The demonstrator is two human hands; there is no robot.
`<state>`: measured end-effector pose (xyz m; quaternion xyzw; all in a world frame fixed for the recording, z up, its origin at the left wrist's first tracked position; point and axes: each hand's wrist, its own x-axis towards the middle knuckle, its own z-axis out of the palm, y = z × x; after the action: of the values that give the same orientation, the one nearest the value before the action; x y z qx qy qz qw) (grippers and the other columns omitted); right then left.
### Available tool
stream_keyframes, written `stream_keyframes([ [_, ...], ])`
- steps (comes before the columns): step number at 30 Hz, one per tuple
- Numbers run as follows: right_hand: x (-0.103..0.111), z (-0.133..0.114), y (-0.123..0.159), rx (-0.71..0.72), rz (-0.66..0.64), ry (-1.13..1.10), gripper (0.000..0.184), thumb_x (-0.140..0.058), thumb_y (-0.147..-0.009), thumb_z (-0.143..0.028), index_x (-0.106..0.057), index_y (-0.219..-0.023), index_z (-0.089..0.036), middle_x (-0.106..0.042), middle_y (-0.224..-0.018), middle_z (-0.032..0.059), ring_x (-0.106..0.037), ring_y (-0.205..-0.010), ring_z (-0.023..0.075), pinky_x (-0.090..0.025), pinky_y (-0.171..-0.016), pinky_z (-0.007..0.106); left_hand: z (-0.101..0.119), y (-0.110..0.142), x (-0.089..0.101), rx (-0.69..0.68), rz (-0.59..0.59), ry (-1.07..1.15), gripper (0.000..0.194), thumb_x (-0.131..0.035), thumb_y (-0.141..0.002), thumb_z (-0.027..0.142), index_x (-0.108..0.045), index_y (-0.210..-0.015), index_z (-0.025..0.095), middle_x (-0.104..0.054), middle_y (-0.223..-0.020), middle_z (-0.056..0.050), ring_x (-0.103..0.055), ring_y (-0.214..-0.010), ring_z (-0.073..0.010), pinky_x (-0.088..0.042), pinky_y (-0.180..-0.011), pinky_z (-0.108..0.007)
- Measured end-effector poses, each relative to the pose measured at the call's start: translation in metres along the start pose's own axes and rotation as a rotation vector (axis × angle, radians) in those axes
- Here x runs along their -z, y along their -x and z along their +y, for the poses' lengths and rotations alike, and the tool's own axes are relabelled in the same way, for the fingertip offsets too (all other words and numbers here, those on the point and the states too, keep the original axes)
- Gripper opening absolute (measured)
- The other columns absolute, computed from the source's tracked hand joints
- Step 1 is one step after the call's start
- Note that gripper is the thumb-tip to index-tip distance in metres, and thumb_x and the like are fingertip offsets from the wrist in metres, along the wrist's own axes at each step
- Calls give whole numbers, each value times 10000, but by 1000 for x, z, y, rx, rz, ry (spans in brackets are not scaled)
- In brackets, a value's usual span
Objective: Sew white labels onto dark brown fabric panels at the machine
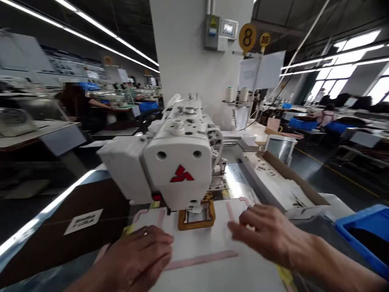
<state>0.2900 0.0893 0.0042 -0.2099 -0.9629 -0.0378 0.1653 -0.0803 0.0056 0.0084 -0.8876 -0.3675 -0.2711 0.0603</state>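
In front of me stands a white industrial sewing machine (178, 162) with a red emblem on its head. Beneath the head, a brown rectangular clamp frame (181, 225) rests on a white flat panel (194, 243) marked with pink strips. A small white piece shows inside the frame, its kind unclear. My left hand (136, 257) lies on the panel's left side, fingers stretched and close together, wearing a ring. Over the panel's right side is my right hand (267, 229), loosely bent, with a gap between its lowest finger and the others; I see nothing held in it.
To the left lies a dark brown sheet with a white printed label (83, 222). On the right are a cardboard box (285, 178) of white pieces and a blue bin (361, 235). Thread cones (229, 95) stand behind the machine. A person (75, 103) sits at a far-left table.
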Motion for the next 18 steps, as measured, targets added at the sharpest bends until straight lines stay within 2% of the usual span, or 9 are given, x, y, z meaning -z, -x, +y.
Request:
stream_keyframes([
  [2,-18,-23,-18,202,-41,6,217,-507,-1117,-213,-653,-1275,-182,-629,-849,13,-531,-676,181,-385,-617,365,15,3,1,-15,-85,43,274,-522,-1026,188,-714,-1206,263,-784,-1184,8,-733,-1084,-133,-568,-1007,-178],
  [4,-33,-33,-35,284,-60,11,208,-501,-1105,-175,-649,-1251,-162,-626,-847,13,-525,-658,187,-385,-580,374,26,1,-3,-81,-152,32,304,-529,-1027,181,-694,-1279,219,-761,-1294,-38,-703,-1209,-162,-536,-1111,-238],
  [5,-39,-35,-41,294,-64,5,205,-492,-1105,-167,-650,-1236,-159,-636,-858,17,-532,-658,190,-389,-566,376,29,1,-7,-117,-189,-1,303,-548,-1053,235,-681,-1322,193,-740,-1349,-61,-679,-1271,-180,-510,-1159,-263],
  [7,-45,-36,-46,271,-69,-9,222,-470,-1109,-157,-643,-1247,-143,-662,-891,32,-559,-671,197,-417,-553,375,31,1,-15,-172,-269,-93,425,-587,-1089,426,-645,-1402,143,-685,-1443,-94,-620,-1375,-214,-448,-1231,-295],
  [9,-49,-39,-43,217,-41,-30,270,-464,-1106,-155,-615,-1325,-106,-683,-897,46,-587,-678,203,-453,-554,372,28,5,-23,-185,-324,-170,610,-598,-1065,582,-605,-1460,117,-621,-1519,-101,-569,-1436,-238,-396,-1270,-323],
  [12,-60,-49,-32,146,107,-94,303,-511,-1113,-262,-621,-1330,-81,-748,-961,87,-675,-756,219,-538,-620,373,23,8,-31,-162,-387,-204,720,-599,-1045,634,-535,-1531,107,-527,-1601,-112,-521,-1482,-263,-361,-1292,-388],
  [14,-69,-54,-26,137,201,-114,399,-526,-1117,-415,-646,-1305,-85,-783,-1135,139,-738,-945,257,-604,-760,394,22,6,-33,-130,-417,-209,789,-594,-1038,655,-479,-1572,86,-487,-1626,-137,-492,-1504,-289,-363,-1289,-429],
  [16,-77,-55,-22,127,206,-85,511,-528,-1104,-507,-633,-1369,-82,-743,-1328,165,-721,-1158,292,-611,-928,431,22,4,-34,-99,-413,-206,846,-580,-1031,686,-440,-1597,73,-476,-1630,-152,-462,-1524,-306,-362,-1288,-442],
  [18,-83,-53,-20,108,162,-43,558,-544,-1089,-529,-611,-1429,-92,-707,-1407,154,-698,-1237,307,-601,-983,453,22,5,-35,-71,-376,-182,888,-567,-1021,716,-409,-1620,80,-481,-1626,-159,-438,-1539,-317,-346,-1297,-445],
])
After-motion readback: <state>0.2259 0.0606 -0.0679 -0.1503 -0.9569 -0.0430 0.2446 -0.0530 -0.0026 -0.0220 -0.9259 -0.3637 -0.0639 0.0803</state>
